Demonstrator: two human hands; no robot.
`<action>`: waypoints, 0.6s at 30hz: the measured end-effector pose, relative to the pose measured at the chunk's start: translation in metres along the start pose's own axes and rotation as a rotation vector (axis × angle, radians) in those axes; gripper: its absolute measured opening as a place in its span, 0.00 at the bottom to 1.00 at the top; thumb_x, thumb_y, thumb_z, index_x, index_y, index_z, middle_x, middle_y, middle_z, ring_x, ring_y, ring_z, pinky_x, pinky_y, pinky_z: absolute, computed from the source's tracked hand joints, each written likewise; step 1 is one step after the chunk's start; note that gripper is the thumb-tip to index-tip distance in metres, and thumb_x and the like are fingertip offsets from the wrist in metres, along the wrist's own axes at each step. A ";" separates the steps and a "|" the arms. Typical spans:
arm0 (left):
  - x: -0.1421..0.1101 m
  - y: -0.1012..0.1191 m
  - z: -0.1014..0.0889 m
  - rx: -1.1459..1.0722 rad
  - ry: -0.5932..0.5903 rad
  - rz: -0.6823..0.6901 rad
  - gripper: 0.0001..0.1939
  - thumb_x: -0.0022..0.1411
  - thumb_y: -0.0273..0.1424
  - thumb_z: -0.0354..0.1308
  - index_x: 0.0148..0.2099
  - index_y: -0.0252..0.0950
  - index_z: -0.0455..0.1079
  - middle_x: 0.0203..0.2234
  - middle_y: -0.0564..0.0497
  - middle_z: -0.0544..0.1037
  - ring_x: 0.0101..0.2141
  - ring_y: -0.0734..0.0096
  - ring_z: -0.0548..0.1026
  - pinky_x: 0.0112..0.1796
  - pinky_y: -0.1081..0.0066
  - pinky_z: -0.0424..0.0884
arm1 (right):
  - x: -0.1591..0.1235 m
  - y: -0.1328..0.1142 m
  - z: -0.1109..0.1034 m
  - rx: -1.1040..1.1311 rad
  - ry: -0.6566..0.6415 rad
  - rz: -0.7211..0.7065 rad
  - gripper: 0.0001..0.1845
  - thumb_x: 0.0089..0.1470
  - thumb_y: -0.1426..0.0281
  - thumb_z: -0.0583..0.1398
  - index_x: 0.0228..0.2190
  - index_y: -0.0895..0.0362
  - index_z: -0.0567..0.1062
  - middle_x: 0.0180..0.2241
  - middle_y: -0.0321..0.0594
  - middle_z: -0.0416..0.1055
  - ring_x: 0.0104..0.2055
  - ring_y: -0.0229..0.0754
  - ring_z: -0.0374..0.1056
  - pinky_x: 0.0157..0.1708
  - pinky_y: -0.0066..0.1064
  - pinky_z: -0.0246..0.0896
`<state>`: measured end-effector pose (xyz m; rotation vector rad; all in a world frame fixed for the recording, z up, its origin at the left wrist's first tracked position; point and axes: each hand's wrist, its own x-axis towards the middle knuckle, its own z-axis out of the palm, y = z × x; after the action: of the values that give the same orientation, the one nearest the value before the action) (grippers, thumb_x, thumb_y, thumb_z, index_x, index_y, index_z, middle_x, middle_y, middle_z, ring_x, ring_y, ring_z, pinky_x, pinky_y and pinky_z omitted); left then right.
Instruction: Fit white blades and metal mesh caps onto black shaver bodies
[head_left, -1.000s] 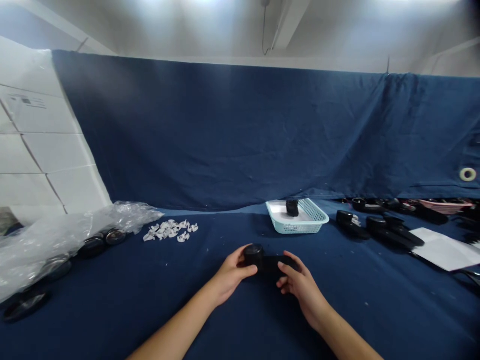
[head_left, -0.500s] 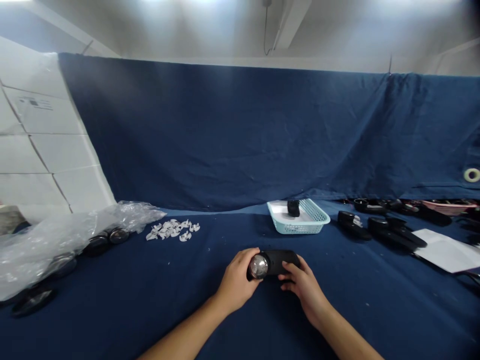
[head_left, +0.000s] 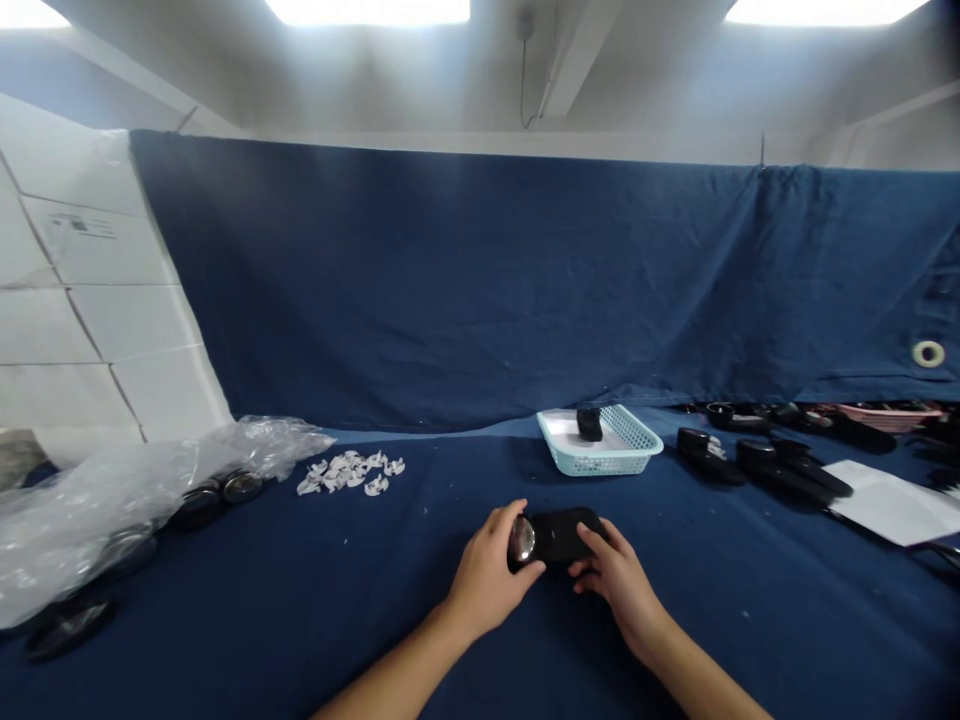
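Note:
Both of my hands hold one small black device (head_left: 559,535) with a round silver head at its left end, just above the blue cloth. My left hand (head_left: 489,580) wraps its fingers round the head end. My right hand (head_left: 619,583) grips the black body from the right. A pale green basket (head_left: 600,455) behind my hands holds one small black part (head_left: 589,422). A heap of small white pieces (head_left: 351,471) lies to the left of it.
Several black devices (head_left: 750,460) lie in a row at the right, beside a white sheet (head_left: 889,500). Clear plastic wrap (head_left: 112,490) covers round black parts at the left. A blue cloth hangs as a back wall (head_left: 480,280). White boxes (head_left: 82,310) stand far left.
The device was turned in my hands so its silver head came to face me, and both hands drew slightly nearer. The view tilted upward a little.

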<state>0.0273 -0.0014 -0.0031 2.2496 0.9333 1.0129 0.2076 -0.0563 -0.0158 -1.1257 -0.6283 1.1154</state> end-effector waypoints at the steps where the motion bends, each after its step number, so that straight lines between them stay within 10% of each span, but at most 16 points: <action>1: 0.000 -0.001 0.000 -0.029 0.022 -0.001 0.36 0.51 0.24 0.64 0.61 0.45 0.59 0.53 0.49 0.70 0.52 0.59 0.70 0.54 0.60 0.63 | -0.001 -0.001 0.000 -0.004 -0.005 -0.002 0.24 0.43 0.57 0.68 0.37 0.57 0.68 0.25 0.34 0.73 0.20 0.36 0.68 0.17 0.27 0.64; 7: 0.009 -0.013 -0.003 -0.638 0.177 -0.338 0.43 0.43 0.20 0.68 0.61 0.43 0.59 0.56 0.47 0.67 0.54 0.58 0.67 0.57 0.63 0.58 | -0.016 -0.005 0.007 0.025 -0.102 0.015 0.22 0.43 0.61 0.70 0.36 0.60 0.72 0.32 0.41 0.76 0.36 0.46 0.75 0.40 0.37 0.71; 11: 0.012 -0.009 -0.002 -1.033 0.130 -0.643 0.33 0.48 0.31 0.69 0.55 0.34 0.64 0.51 0.39 0.71 0.49 0.53 0.72 0.47 0.61 0.69 | -0.026 0.000 0.027 -0.084 -0.092 -0.245 0.16 0.47 0.60 0.67 0.35 0.58 0.74 0.35 0.40 0.77 0.42 0.46 0.73 0.46 0.34 0.68; 18: 0.004 0.023 -0.005 -1.413 0.023 -0.780 0.24 0.65 0.45 0.44 0.45 0.31 0.70 0.37 0.40 0.79 0.38 0.56 0.79 0.40 0.61 0.73 | -0.030 0.028 0.067 -0.494 -0.073 -0.627 0.17 0.55 0.62 0.60 0.45 0.56 0.75 0.49 0.49 0.74 0.52 0.52 0.70 0.49 0.38 0.68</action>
<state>0.0344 -0.0124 0.0172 0.6175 0.6229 0.8412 0.1292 -0.0583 -0.0151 -1.1777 -1.2590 0.4666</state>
